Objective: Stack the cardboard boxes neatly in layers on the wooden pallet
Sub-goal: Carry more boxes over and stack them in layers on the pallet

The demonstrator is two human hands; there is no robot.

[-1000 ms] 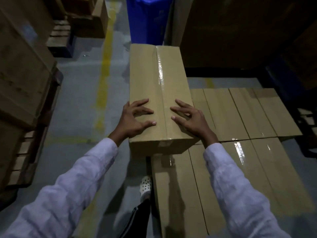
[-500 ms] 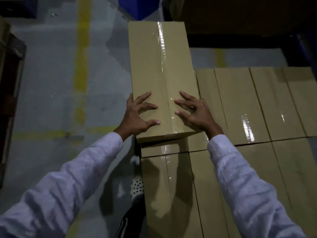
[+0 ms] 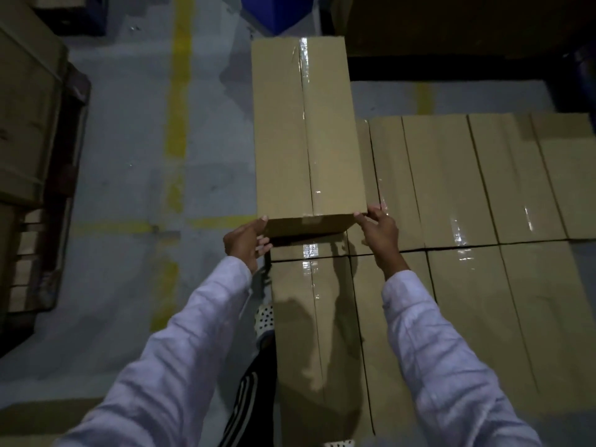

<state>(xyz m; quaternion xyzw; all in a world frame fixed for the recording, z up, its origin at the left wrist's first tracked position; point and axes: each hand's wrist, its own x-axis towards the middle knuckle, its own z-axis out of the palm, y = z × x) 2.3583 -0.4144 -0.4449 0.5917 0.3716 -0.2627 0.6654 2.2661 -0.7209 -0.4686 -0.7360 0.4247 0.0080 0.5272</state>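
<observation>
**Top box held at both near corners**

Your top box (image 3: 306,130) lies lengthwise away from you, taped seam up, over the left edge of the box layer (image 3: 451,182). The pallet under that layer is hidden. There's a dark shadow under the top box's near end, so can't tell if it sits flat.

Left grip (image 3: 246,243) is clamped on the top box's near-left corner: thumb at the top edge, fingers curled vs. the near face. Right grip (image 3: 375,227) is clamped on its near-right corner, fingertips pinching the top edge. Both sleeves are white.

Rel. to the top box:
- right of it: the rest of the layer, boxes side by side, tape glinting.
- nearer you: a 2nd row, incl. a box (image 3: 316,317) carrying your arms' shadows.
- left: grey floor (image 3: 129,156) w/ a yellow line (image 3: 180,91), then tall cartons (image 3: 25,108) further left.
- beyond its far end: a blue bin (image 3: 277,11).
- below its near-left corner: a dotted shoe (image 3: 266,317).
</observation>
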